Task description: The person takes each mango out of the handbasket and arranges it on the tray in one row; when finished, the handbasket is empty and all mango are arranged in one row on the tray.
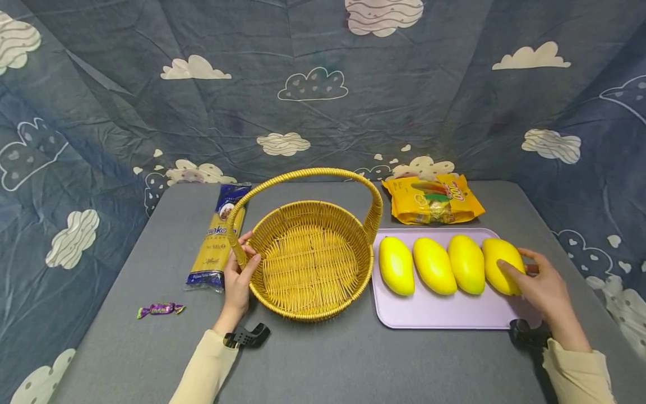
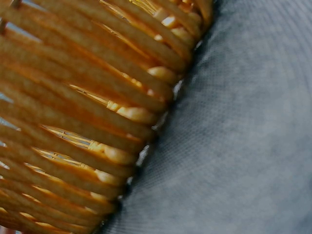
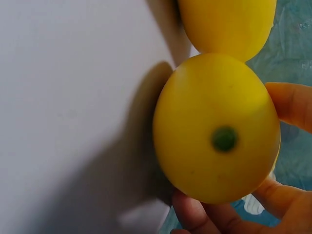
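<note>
A round golden wicker basket (image 1: 310,269) with a tall arched handle stands in the middle of the table. My left hand (image 1: 237,283) grips its left rim near the foot of the handle. The left wrist view shows the basket's woven side (image 2: 83,107) up close, and the fingers are mostly hidden there. Several yellow mangoes lie in a row on a lilac tray (image 1: 439,314). The rightmost mango (image 1: 502,264) is held by my right hand (image 1: 545,286), thumb on top and fingers around its right side. In the right wrist view that mango (image 3: 214,126) touches its neighbour (image 3: 229,24).
Behind the tray lies a yellow-orange snack bag (image 1: 434,199). A blue-and-yellow pasta packet (image 1: 212,244) is left of the basket, partly behind the handle. Nearer the front left is a purple wrapped candy (image 1: 161,309). A cloud-patterned cloth (image 1: 313,129) hangs behind the grey table (image 1: 353,365).
</note>
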Tool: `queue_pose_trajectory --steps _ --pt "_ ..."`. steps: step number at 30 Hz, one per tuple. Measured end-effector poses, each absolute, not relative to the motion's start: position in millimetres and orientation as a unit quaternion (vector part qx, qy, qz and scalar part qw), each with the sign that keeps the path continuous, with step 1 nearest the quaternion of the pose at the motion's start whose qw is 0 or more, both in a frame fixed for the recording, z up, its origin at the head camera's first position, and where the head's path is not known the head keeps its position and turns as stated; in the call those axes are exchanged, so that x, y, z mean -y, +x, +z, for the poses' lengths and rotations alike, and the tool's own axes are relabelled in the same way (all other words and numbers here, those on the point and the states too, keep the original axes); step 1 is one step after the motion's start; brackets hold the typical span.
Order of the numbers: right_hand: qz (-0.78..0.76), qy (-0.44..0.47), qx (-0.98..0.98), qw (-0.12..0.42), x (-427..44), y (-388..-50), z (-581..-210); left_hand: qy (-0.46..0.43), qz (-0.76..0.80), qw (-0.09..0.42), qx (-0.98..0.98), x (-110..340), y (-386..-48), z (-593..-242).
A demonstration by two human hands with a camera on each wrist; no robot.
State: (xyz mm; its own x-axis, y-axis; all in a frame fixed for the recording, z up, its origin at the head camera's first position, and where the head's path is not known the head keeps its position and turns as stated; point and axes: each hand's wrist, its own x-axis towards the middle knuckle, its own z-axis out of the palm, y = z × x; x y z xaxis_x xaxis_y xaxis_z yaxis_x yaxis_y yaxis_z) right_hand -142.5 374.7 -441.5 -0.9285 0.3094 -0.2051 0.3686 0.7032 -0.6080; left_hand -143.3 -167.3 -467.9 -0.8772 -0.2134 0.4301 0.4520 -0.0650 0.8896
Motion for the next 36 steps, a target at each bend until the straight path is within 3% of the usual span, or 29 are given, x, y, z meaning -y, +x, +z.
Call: queue_pose_trajectory --steps 13,27,32,36 --pt "-0.329 0.187 -0.922 0.083 -383.0 -143.2 -440.7 -0.098 -0.726 0.231 0.640 171.6 -152.6 -487.7" --pt "-0.335 0.181 -0.922 0.073 -388.5 -135.5 -440.5 -0.099 -0.728 0.228 0.639 171.5 -156.7 -488.9" --pt "-0.324 0.155 -0.932 0.038 -385.6 -134.3 -440.3 -0.097 -0.728 0.228 0.639 172.3 -156.6 -488.7" --pt "-0.314 0.126 -0.940 -0.039 -375.9 -133.5 -439.3 -0.097 -0.731 0.229 0.636 173.3 -155.8 -487.8"
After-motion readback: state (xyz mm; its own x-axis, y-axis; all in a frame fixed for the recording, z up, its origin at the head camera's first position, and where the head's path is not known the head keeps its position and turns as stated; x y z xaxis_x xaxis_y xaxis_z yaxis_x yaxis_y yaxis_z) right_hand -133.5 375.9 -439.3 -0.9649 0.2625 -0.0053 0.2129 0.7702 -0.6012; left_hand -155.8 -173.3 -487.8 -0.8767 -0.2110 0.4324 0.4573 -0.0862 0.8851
